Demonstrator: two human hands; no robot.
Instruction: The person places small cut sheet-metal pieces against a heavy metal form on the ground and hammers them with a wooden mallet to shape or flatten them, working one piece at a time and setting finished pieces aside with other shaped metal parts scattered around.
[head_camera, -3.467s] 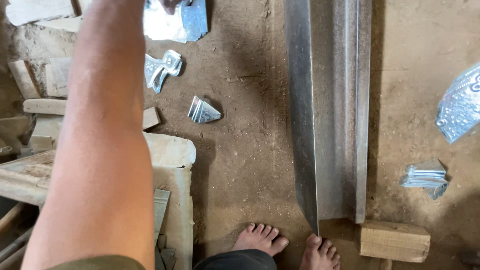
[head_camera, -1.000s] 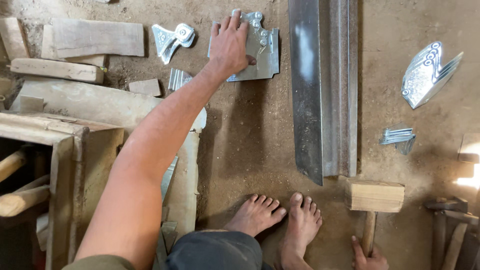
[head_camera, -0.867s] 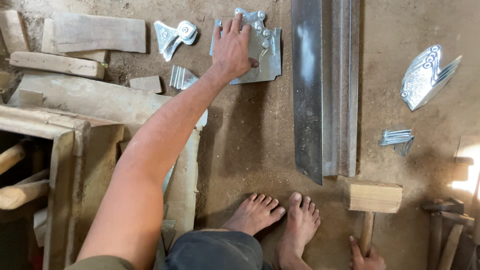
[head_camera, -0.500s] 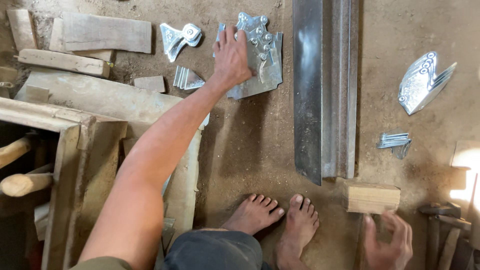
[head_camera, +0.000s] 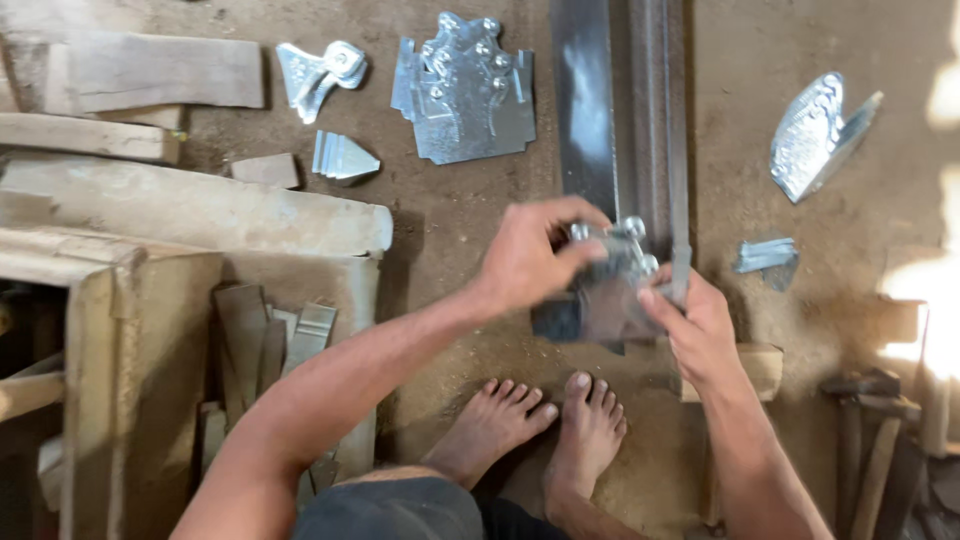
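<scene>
Both hands hold one embossed metal piece (head_camera: 605, 290) in the air above the dirt floor (head_camera: 450, 230), just in front of the person's bare feet (head_camera: 540, 425). The left hand (head_camera: 530, 255) grips its upper left edge, fingers (head_camera: 585, 212) curled over the top and thumb pressed on the face. The right hand (head_camera: 700, 325) clasps the right edge, fingertips on the rim. The piece is blurred, so its pattern is hard to make out. Behind it a long metal channel (head_camera: 620, 110) lies on the floor. A flat cut-out metal plate (head_camera: 465, 90) lies to the left of the channel, well apart from the hands. Wooden planks (head_camera: 160, 70) lie further left.
</scene>
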